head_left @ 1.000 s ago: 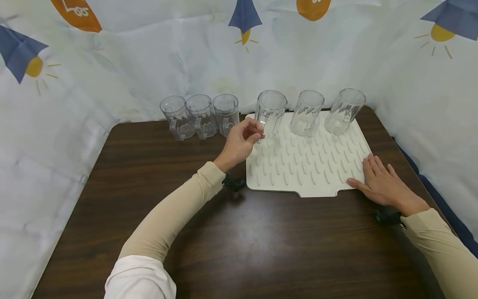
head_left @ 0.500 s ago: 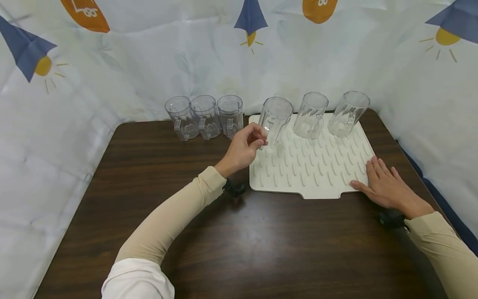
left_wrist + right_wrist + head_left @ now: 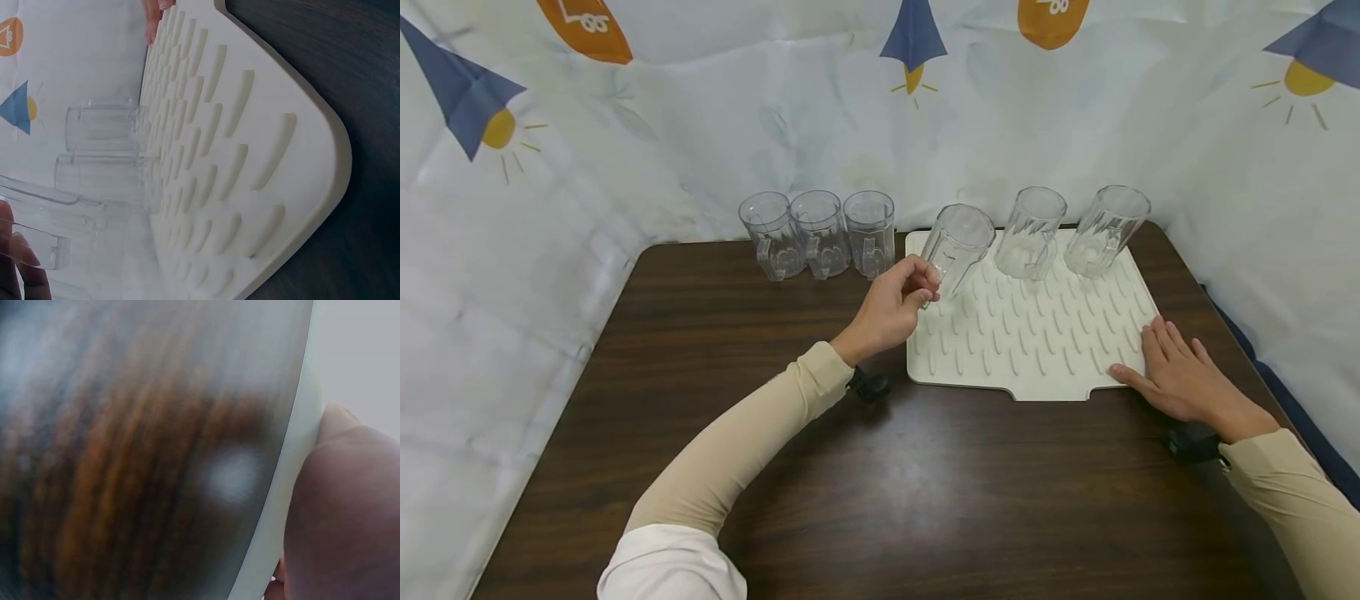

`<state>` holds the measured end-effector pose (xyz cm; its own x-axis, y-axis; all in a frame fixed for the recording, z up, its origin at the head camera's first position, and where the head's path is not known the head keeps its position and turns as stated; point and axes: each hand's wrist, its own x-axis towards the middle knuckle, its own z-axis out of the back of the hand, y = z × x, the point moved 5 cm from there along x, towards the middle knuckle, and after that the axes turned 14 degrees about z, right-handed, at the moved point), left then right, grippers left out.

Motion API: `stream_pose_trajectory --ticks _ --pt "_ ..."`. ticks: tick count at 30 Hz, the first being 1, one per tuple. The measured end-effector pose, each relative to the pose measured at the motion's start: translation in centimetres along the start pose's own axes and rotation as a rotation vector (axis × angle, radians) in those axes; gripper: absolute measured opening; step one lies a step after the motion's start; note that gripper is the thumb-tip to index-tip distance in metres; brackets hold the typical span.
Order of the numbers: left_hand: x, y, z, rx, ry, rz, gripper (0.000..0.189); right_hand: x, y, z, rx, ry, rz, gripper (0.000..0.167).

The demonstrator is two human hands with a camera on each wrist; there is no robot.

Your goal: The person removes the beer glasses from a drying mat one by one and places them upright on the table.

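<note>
My left hand (image 3: 895,302) grips the handle of a clear mug (image 3: 961,237) above the left part of a cream ridged drying mat (image 3: 1037,350). The mug leans to the right; in the left wrist view, fingers (image 3: 22,250) curl round its handle. Two more clear mugs stand along the mat's back edge, a middle mug (image 3: 1032,233) and a right mug (image 3: 1107,232). My right hand (image 3: 1183,375) lies flat with fingers straight at the mat's front right corner. Close up in the right wrist view, its thumb (image 3: 344,487) is against the mat's edge.
Left of the mat, three clear mugs stand in a row at the back of the dark wooden table (image 3: 760,325), the nearest mug (image 3: 870,233) beside the mat. A white patterned curtain (image 3: 700,125) hangs right behind the table.
The mug in my left hand has tilted further to the right and come slightly forward, nearer me. My right hand stays at the mat's corner. The head view has shifted a little.
</note>
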<state>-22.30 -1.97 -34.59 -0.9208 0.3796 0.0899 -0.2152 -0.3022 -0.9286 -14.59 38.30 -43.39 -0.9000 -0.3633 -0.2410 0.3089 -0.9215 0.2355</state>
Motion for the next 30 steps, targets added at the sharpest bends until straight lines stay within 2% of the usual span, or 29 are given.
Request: stream_pose_trajectory --ticks 6,13,20,24,28,30 --pt "-0.5 -0.2 0.1 0.064 -0.009 -0.048 0.014 0.1 -0.1 0.0 0.0 -0.007 0.003 0.104" --pt "-0.8 -0.4 0.2 0.118 -0.029 -0.074 0.017 0.2 0.1 -0.2 0.004 -0.009 0.008 0.103" --pt "-1.2 -1.2 -0.2 0.212 -0.048 -0.145 0.019 -0.1 -0.2 0.1 0.001 -0.013 -0.004 0.103" --pt "-1.4 -1.5 -0.4 0.216 -0.053 -0.14 0.019 -0.2 -0.6 0.1 0.012 -0.026 -0.011 0.099" --pt "-1.7 -1.5 -0.6 0.208 -0.041 -0.139 0.019 -0.5 -0.7 0.3 0.012 -0.085 -0.014 0.095" --pt "-1.9 -1.5 -0.8 0.221 -0.037 -0.16 0.021 -0.7 -0.7 0.5 0.003 -0.128 -0.016 0.093"
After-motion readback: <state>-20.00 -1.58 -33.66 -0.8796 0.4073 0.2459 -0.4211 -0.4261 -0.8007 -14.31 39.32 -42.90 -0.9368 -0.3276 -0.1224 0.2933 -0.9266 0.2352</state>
